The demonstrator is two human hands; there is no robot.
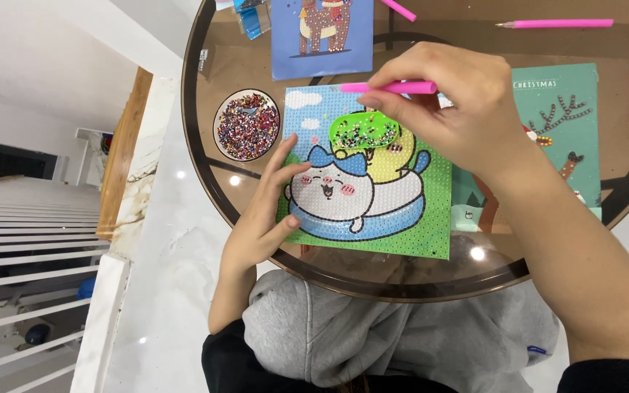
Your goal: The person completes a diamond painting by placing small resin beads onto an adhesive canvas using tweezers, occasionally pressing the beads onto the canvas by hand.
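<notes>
Glass table (431,280), bead dish (247,124), spare pens (558,23)

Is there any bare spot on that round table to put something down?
Bare brown glass table lies between the blue reindeer card and the horizontal pink pen. Another strip: near rim below the green cartoon canvas. Crowded: around the round bead dish, left hand and right hand.

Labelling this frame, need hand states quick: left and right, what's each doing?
Left hand: open, fingers resting flat on the diamond painting canvas, gripping nothing.
Right hand: closed on a pink diamond painting pen, above the green bead tray.
</notes>
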